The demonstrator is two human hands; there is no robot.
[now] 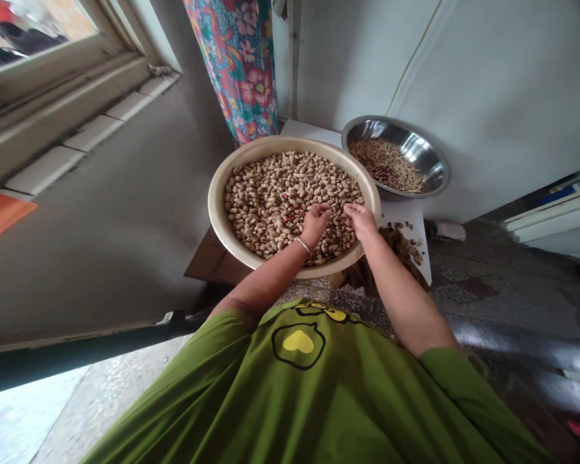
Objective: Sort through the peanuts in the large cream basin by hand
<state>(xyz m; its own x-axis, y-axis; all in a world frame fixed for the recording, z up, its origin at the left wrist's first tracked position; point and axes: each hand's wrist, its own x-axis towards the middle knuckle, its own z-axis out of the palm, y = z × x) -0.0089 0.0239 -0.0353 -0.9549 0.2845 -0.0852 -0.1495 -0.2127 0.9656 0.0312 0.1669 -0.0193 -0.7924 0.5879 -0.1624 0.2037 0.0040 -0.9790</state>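
A wide cream basin (217, 216) full of unshelled peanuts (265, 193) stands in front of me. A few red peanut kernels (290, 218) lie among the shells near its middle. Over the right part of the heap, my left hand (315, 225) has its fingers pinched together, with a pale bracelet on the wrist. Close by on its right, by the basin's right side, my right hand (361, 221) is also pinched, its fingertips toward the left hand. Whatever either hand holds is too small to make out.
A steel bowl (428, 154) with shell-like pieces and dark red bits sits behind right on a white surface (420, 216). Scattered shells (414, 250) and a brown cloth (399, 248) lie below it. A floral curtain (246, 77) hangs behind; a grey wall (125, 193) borders the left.
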